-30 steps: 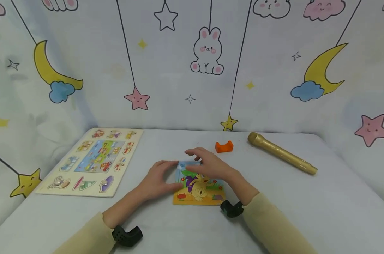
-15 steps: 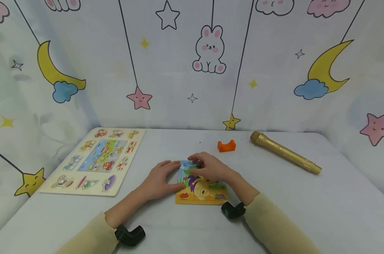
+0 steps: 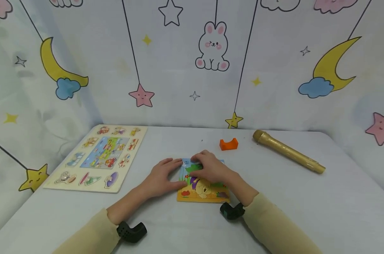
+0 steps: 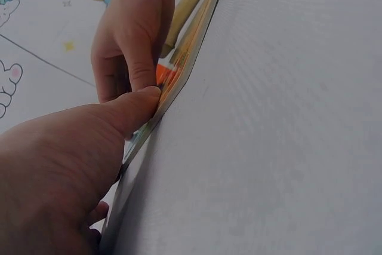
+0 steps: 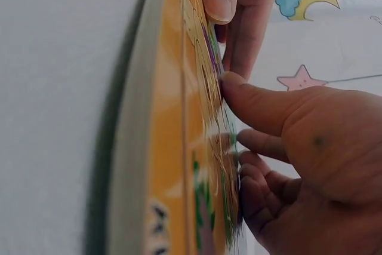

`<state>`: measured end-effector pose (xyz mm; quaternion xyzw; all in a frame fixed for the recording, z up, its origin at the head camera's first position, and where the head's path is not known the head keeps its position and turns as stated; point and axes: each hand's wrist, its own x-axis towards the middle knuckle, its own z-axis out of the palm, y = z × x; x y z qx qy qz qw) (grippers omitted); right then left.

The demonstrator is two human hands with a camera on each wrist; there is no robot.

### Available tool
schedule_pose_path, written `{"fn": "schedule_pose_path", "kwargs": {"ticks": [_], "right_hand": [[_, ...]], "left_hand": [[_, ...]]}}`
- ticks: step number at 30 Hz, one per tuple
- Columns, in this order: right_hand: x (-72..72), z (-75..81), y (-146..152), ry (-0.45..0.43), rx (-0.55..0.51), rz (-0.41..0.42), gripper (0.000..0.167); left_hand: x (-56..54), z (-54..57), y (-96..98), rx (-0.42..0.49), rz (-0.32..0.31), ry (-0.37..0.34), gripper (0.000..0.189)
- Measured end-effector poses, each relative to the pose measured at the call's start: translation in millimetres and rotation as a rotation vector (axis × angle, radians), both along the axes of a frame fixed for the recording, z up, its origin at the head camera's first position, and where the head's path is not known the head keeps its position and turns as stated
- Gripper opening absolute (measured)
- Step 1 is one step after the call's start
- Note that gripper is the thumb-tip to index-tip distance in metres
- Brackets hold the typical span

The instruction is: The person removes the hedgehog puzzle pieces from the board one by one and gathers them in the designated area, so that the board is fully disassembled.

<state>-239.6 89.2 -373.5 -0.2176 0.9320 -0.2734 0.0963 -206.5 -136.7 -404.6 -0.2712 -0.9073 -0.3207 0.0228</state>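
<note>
A small picture puzzle [image 3: 208,197] with an orange lower border and a cartoon animal lies flat in the middle of the white table. My left hand [image 3: 161,181] braces its left side. The thumb rests on the picture near the edge, and the fingers reach up to the top left corner. My right hand [image 3: 212,169] lies over the upper part, hiding much of the picture. In the right wrist view, the thumb and fingertips of this right hand [image 5: 322,153] touch the puzzle's face [image 5: 197,147], with no loose piece showing between them.
A larger wooden peg puzzle board [image 3: 123,176] with vehicle pieces lies to the left. Behind my right hand sits an orange, notched block [image 3: 228,144]. A gold microphone-shaped stick [image 3: 288,151] lies slanted at the back right. A patterned cloth [image 3: 173,63] hangs behind the table.
My right hand has come down onto the puzzle, its fingers drawing closer to the surface. The left hand stays at the puzzle's left edge. The whole head view has shifted slightly.
</note>
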Motion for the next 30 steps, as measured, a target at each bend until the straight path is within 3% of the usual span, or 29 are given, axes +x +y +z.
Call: {"fn": "schedule_pose_path", "kwargs": {"ticks": [7, 30], "right_hand": [[-0.2, 2.8, -4.2, -0.007, 0.034, -0.022, 0.046], [0.2, 2.6, -4.3, -0.014, -0.033, 0.009, 0.049]], "left_hand": [[-0.5, 1.9, 0.2, -0.013, 0.004, -0.010, 0.073], [2.5, 6.3, 2.7, -0.004, 0.017, -0.049, 0.073]]}}
